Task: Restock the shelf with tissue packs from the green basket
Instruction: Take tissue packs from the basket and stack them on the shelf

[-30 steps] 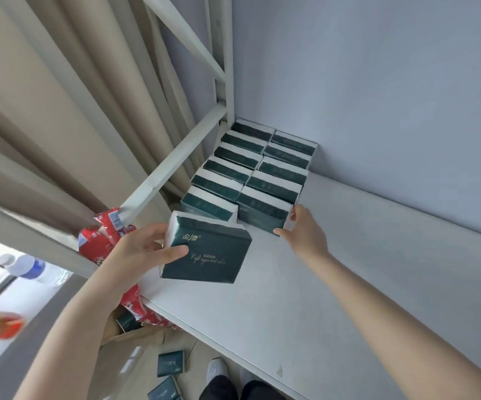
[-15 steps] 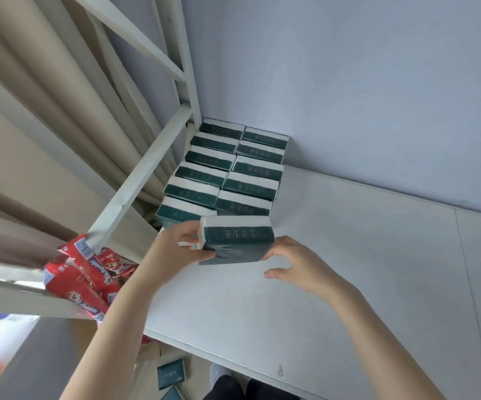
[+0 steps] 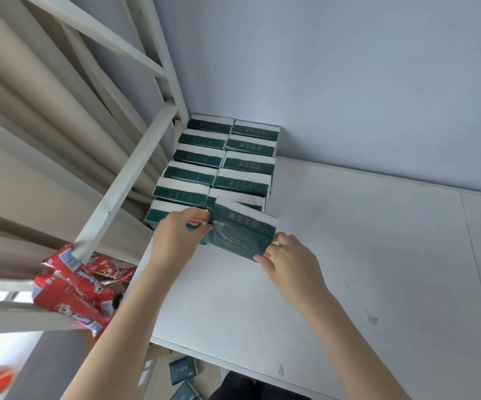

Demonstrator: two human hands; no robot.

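Both my hands hold one dark green tissue pack [image 3: 240,233], tilted, at the near end of the right-hand row on the white shelf [image 3: 348,255]. My left hand [image 3: 177,236] pinches its left end and my right hand [image 3: 288,262] grips its lower right corner. Behind it, two rows of the same green and white tissue packs [image 3: 222,163] run back to the wall corner. The green basket is out of view.
A white metal shelf frame [image 3: 129,180] slants along the left of the rows, with beige curtains behind it. Red snack packets [image 3: 74,287] lie on a lower level at left. More green packs [image 3: 183,370] sit on the floor below the shelf's front edge.
The pack has moved right, from in front of the left row to the end of the right row, and now leans back. Both hands stayed on it.
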